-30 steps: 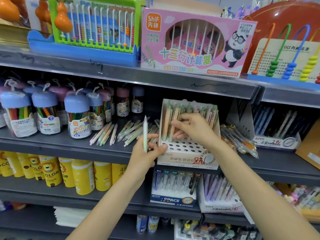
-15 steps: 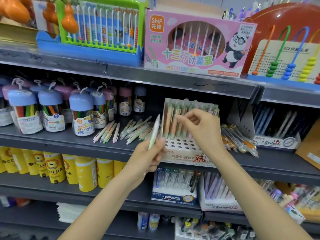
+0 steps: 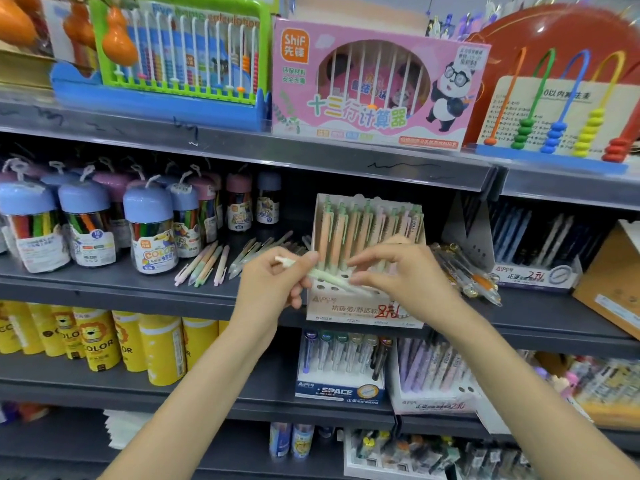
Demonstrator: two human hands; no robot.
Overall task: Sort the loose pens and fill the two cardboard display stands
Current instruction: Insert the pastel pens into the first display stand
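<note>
A white cardboard display stand (image 3: 363,308) sits on the middle shelf, its back rows holding orange, green and pink pens and its front holes bare. My left hand (image 3: 273,284) pinches a pale green pen (image 3: 330,277), which lies nearly flat in front of the stand. My right hand (image 3: 405,271) closes its fingertips on the pen's other end. Loose pastel pens (image 3: 207,263) lie in a heap on the shelf left of the stand. A second stand (image 3: 540,275) with dark pens is at the right.
Blue-capped and pink-capped crayon jars (image 3: 150,230) crowd the shelf's left part. Clear packets of pens (image 3: 467,275) lie between the two stands. Yellow tubes (image 3: 100,337) and more pen boxes (image 3: 341,368) fill the shelf below. Abacus boxes (image 3: 374,84) stand above.
My left hand tilted the green pen from upright to nearly flat and carried it right. My right hand left the pens in the stand and came down onto the green pen.
</note>
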